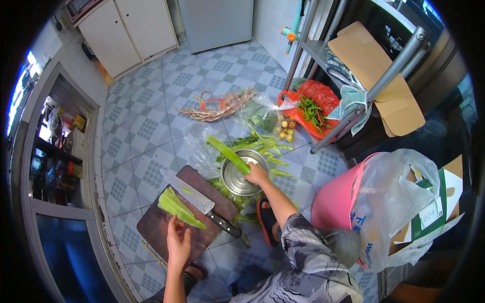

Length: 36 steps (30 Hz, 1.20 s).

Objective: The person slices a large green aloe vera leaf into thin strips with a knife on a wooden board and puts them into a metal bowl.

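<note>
My right hand (257, 174) grips one end of a peeled green stem, likely celtuce (227, 153). The stem slants across the top of a round stainless steel bowl (242, 183) on the floor. My left hand (179, 238) is over the dark cutting board (159, 231), fingers apart and holding nothing. Its fingertips are at the edge of several long, pale green cut pieces (180, 210); whether they touch is unclear. Beside these pieces lies a kitchen knife (197, 200), its black handle towards me and a green scrap on its blade.
Leaves and peelings (271, 147) surround the bowl. Beyond lie a clear plastic bag (201, 146), long beans (216, 108), bagged small round produce (287, 130) and green chillies (312, 111) on a red bag. A pink bucket (335, 197) and metal rack (341, 127) stand right.
</note>
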Tool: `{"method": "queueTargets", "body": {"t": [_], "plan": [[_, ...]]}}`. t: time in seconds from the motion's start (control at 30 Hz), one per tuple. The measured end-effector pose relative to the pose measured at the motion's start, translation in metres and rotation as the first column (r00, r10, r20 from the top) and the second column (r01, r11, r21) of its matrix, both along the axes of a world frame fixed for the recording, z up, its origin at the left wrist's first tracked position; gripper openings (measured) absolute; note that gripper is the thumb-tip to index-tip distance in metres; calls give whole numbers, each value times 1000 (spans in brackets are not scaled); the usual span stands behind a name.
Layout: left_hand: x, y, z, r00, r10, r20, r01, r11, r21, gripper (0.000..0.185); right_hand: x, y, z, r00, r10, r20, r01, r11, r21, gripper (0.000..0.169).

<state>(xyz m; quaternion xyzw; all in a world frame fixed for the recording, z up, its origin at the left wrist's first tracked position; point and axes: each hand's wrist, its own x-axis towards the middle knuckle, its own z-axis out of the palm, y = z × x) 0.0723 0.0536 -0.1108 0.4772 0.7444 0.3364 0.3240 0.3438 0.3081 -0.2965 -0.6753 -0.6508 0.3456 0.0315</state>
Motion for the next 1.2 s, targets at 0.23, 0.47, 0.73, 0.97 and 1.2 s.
{"method": "queueTargets", "body": {"t": [0.23, 0.47, 0.73, 0.97, 1.2], "plan": [[7, 9, -4, 995, 48, 90, -47, 999, -15, 58, 41, 48, -24, 997, 30, -69, -30, 1000, 6, 70], [4, 7, 0, 992, 82, 98, -75, 995, -73, 51, 51, 78, 2, 997, -37, 67, 37, 999, 4, 59], [12, 11, -9, 997, 37, 71, -33, 998, -53, 43, 52, 71, -3, 975, -70, 213, 38, 988, 150, 60], [5, 5, -12, 1000, 12, 5, -12, 1000, -25, 41, 54, 68, 11, 985, -83, 152, 64, 990, 124, 72], [2, 6, 6, 996, -14, -85, 12, 1000, -25, 39, 66, 70, 0, 971, -118, 207, 77, 978, 196, 69]]}}
